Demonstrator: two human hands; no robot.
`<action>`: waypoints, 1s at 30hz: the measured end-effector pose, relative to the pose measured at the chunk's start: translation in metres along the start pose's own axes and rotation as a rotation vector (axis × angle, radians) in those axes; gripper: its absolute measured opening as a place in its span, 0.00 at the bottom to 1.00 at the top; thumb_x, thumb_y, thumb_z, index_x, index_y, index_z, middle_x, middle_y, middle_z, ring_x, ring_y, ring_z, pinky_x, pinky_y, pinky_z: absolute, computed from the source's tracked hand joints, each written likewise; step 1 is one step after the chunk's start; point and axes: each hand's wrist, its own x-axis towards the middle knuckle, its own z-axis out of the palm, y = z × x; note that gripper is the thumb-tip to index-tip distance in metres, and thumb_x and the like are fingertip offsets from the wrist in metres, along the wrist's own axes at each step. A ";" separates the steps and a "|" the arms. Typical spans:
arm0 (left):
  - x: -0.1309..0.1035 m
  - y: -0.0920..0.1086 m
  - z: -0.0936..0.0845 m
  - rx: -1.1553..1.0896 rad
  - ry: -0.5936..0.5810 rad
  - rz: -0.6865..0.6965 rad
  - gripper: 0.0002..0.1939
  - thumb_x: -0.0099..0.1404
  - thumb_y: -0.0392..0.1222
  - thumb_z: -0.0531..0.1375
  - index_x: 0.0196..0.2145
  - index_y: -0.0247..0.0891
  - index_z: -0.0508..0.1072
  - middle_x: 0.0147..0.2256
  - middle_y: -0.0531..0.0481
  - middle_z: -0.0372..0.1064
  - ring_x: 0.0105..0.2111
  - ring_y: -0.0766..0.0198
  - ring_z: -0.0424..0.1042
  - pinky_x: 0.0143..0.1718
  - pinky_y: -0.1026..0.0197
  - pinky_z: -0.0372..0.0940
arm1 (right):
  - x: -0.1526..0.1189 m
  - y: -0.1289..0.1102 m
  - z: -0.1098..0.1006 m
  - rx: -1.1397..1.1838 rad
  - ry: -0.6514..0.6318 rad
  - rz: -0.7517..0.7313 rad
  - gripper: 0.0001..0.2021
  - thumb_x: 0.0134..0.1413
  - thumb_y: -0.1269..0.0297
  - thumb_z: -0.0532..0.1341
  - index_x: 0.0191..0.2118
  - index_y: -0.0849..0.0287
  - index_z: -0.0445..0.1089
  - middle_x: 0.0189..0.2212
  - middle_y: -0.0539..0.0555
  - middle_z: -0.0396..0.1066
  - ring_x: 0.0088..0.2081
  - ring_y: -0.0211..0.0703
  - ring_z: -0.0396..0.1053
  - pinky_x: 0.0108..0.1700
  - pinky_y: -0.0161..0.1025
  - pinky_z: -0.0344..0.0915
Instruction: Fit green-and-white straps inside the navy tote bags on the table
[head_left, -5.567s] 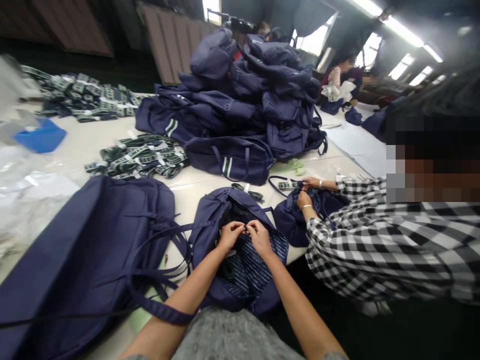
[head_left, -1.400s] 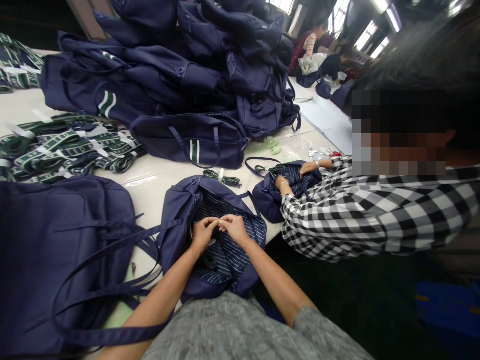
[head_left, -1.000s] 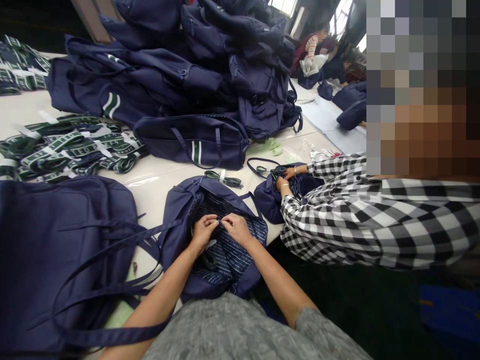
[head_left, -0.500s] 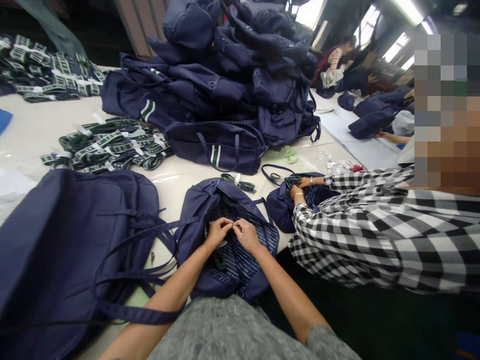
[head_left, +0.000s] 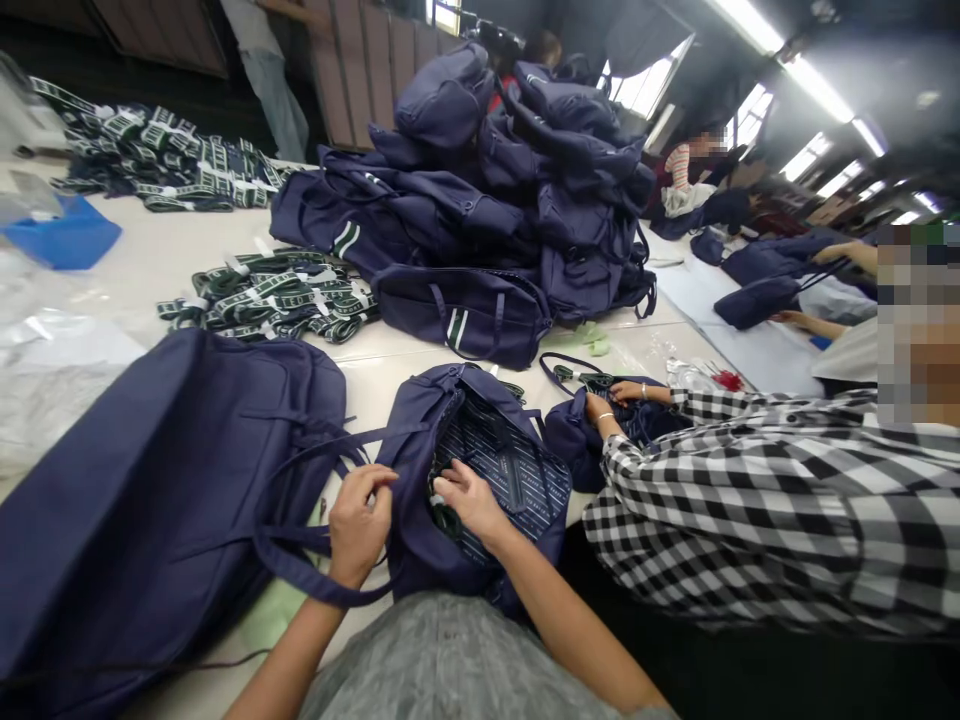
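Observation:
A navy bag (head_left: 410, 440) lies unzipped in front of me, its striped lining (head_left: 536, 490) showing. Inside its left edge is a coiled green-and-white strap (head_left: 445, 516) with a white band, partly covered by my fingers. My right hand (head_left: 474, 508) is in the opening, thumb and fingers closed at the top of this strap. Outside the bag's left side, my left hand (head_left: 360, 525) is held with fingers curled and tips pinched together; whatever is in them is too small to tell. Close to its wrist loops the handle (head_left: 319, 585) of a large navy bag (head_left: 187, 480).
Navy bags (head_left: 465, 215) are piled high at the back. Bundled straps (head_left: 281, 295) lie left of them, with more bundles (head_left: 172, 155) behind. A co-worker in a checked shirt (head_left: 720, 480) handles another bag (head_left: 574, 440) at right. Clear plastic (head_left: 60, 370) lies far left.
My hands, together over the bag's opening before, are now apart. The left has moved out past the bag's left edge; the right has shifted down-left to the coiled strap. The view has tilted up.

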 end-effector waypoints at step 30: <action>0.019 0.046 0.036 0.047 -0.249 -0.406 0.30 0.66 0.46 0.46 0.62 0.31 0.55 0.46 0.32 0.72 0.46 0.49 0.72 0.50 0.51 0.62 | 0.024 -0.117 -0.018 -0.234 -0.141 -0.192 0.10 0.41 0.60 0.62 0.29 0.63 0.70 0.20 0.50 0.70 0.23 0.41 0.66 0.26 0.35 0.63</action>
